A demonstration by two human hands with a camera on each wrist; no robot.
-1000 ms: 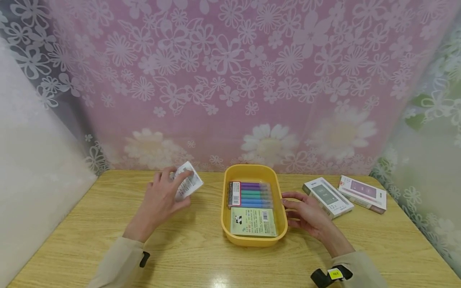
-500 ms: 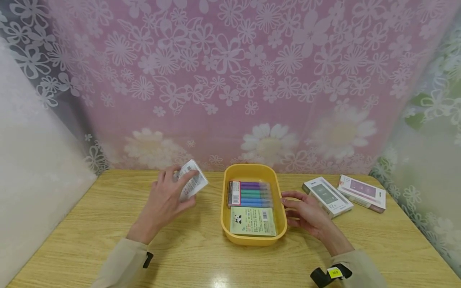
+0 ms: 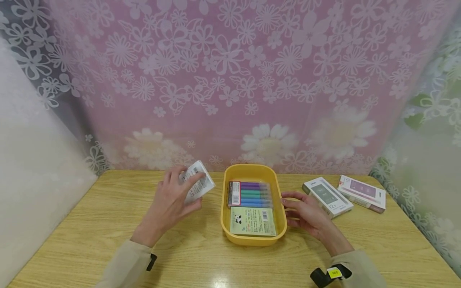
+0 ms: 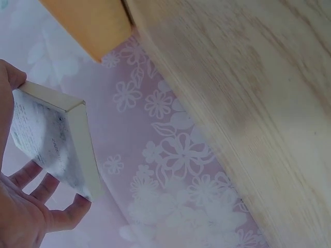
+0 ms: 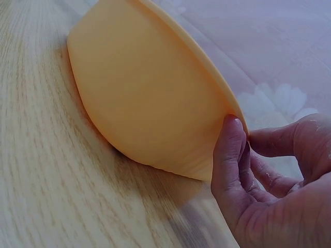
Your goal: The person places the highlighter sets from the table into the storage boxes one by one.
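Observation:
My left hand [image 3: 168,202] grips a small white box [image 3: 200,187] with printed text, held tilted left of a yellow plastic tray [image 3: 250,241]. In the left wrist view, the thumb is at one edge of this box [image 4: 49,139] and fingers at the opposite edge; its sides are cream. My right hand [image 3: 309,217] rests its fingertips on the tray's right outer wall, just at the rim in the right wrist view. Inside the tray lie a clear pack of pens [image 3: 253,195] in purple, green and blue, and a light green box [image 3: 253,222] with a panda print.
Two flat boxes lie to the right on the wooden table [image 3: 201,264]: a white one with a grey-green panel [image 3: 327,197] and another with a purple panel [image 3: 361,193]. A pink floral curtain [image 3: 230,100] hangs behind the table.
My left hand has moved a little to the right, bringing the white box closer to the tray. The right hand and the tray stay nearly still.

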